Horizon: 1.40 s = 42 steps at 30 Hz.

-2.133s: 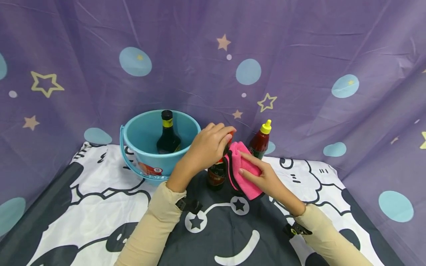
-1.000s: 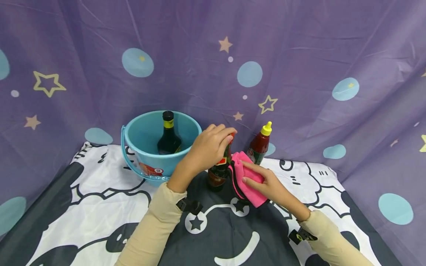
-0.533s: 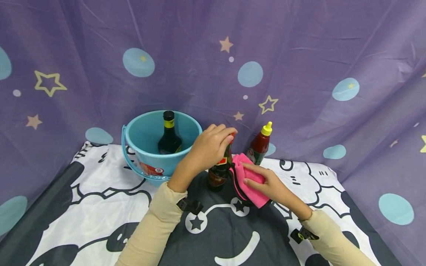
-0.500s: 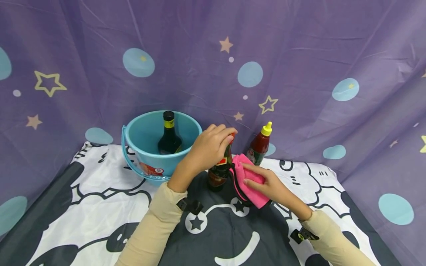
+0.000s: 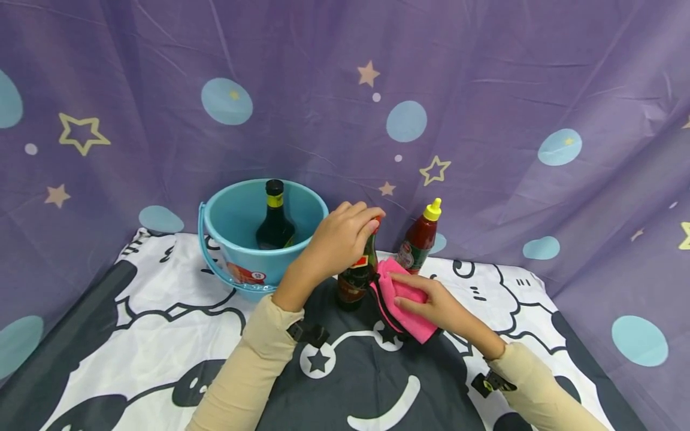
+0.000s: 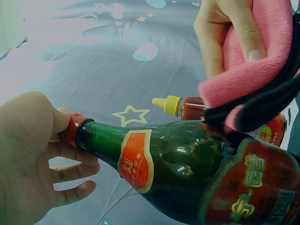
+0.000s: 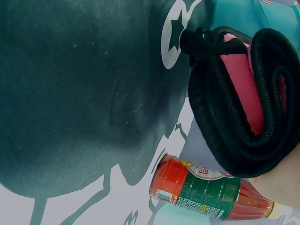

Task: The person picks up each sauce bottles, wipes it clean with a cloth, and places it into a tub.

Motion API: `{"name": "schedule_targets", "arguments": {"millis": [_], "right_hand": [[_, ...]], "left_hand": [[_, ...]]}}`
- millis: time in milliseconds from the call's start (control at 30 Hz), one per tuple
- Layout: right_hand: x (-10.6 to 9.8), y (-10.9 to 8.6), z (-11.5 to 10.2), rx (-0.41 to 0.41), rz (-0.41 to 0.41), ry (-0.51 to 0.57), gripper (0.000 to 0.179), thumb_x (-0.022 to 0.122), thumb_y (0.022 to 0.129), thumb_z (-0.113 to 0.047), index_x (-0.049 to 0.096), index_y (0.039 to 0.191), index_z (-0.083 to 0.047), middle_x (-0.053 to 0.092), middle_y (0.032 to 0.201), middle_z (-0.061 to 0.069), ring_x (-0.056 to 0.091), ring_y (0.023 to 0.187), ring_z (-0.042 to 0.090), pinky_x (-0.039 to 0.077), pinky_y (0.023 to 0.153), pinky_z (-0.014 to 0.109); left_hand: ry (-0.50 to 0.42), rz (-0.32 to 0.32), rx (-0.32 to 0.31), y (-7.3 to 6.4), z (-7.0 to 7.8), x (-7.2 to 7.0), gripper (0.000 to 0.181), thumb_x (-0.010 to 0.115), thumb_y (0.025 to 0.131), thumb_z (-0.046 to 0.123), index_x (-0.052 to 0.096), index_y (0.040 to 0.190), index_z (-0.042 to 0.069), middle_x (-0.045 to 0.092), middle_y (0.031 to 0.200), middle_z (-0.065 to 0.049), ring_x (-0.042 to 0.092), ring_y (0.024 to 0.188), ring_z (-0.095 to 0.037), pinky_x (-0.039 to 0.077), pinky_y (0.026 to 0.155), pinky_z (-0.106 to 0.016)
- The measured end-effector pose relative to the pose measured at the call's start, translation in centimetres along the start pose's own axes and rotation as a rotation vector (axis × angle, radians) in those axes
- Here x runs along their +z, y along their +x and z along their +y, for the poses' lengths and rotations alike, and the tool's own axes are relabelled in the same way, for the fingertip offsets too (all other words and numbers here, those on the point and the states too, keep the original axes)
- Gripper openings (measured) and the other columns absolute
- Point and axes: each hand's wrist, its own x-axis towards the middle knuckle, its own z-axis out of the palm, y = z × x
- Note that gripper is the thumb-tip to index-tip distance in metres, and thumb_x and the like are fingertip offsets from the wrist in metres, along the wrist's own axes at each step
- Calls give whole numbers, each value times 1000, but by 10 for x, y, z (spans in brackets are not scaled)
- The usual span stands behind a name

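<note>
My left hand grips the red cap of a green glass sauce bottle, which stands upright on the tabletop cover. Orange and red labels show on the bottle's neck and body. Folded in my right hand is a pink cloth with black edging, its left edge right at the bottle's side. The cloth's black edging fills much of the right wrist view and hides most of that hand. Just behind the cloth stands a red sauce bottle with a yellow nozzle cap.
A light blue bucket stands to the left, holding a dark bottle with a black cap. Behind everything hangs a purple curtain with stars. The cover has black and white cartoon prints.
My right hand has brought the pink cloth lower along the green bottle and slightly toward me, uncovering more of both bottles. The left hand has stayed on the cap.
</note>
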Motion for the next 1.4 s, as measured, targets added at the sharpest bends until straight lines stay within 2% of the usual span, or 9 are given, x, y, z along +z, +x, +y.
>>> {"name": "schedule_targets", "arguments": {"millis": [100,333,500,600,667,767,1033,1267,1400], "right_hand": [[2,1,2,-14,-34,-7,54,77,91,-20,61,142,-9,70,102,8,55,65,5,51,60,24],[6,6,8,-75,-70,-40,50,77,91,-20,64,138,-7,70,129,12,54,79,4,49,68,23],[4,8,6,-74,-106,-65,50,76,92,-20,63,138,-5,69,130,15,54,76,5,49,67,24],[4,11,6,-61,-130,-104,50,76,92,-22,63,138,-6,69,131,13,64,88,12,55,76,27],[6,12,6,-54,-149,-131,50,75,93,-22,63,138,-6,68,134,11,69,105,19,57,88,33],[9,14,6,-54,-183,-177,49,74,94,-22,63,139,-6,67,136,10,64,125,25,54,101,42],[14,19,3,-52,-254,-309,46,73,94,-21,65,138,-8,69,132,9,69,111,16,56,96,43],[12,23,-1,-44,-293,-325,46,74,93,-20,65,137,-8,73,114,4,58,84,8,52,79,30],[10,20,-2,-45,-295,-336,47,74,93,-22,65,138,-11,73,119,4,63,91,9,56,85,33]], "left_hand": [[0,-1,4,0,0,0,33,45,110,23,66,131,9,63,99,-4,51,90,-24,46,87,-37],[2,10,15,0,0,0,33,46,109,22,66,130,8,63,99,-5,52,90,-24,47,87,-38],[5,13,15,0,0,0,32,46,109,22,67,130,8,64,99,-5,52,90,-25,47,88,-38],[9,16,14,0,0,-1,32,46,109,22,67,130,8,63,99,-5,52,90,-25,47,87,-38],[10,17,13,0,0,-1,32,46,109,22,67,130,8,63,99,-5,52,90,-25,47,88,-38],[8,12,8,0,0,-2,32,46,109,22,67,130,9,63,99,-5,52,91,-25,47,88,-38],[2,-2,3,0,1,-2,34,45,109,23,66,132,9,63,100,-4,52,91,-24,47,87,-38],[6,-11,-7,0,2,-3,35,45,110,24,65,134,9,63,100,-4,52,92,-24,47,88,-37],[-7,-28,-24,-1,2,-4,36,45,110,25,64,136,9,63,100,-4,52,92,-23,47,88,-38]]}}
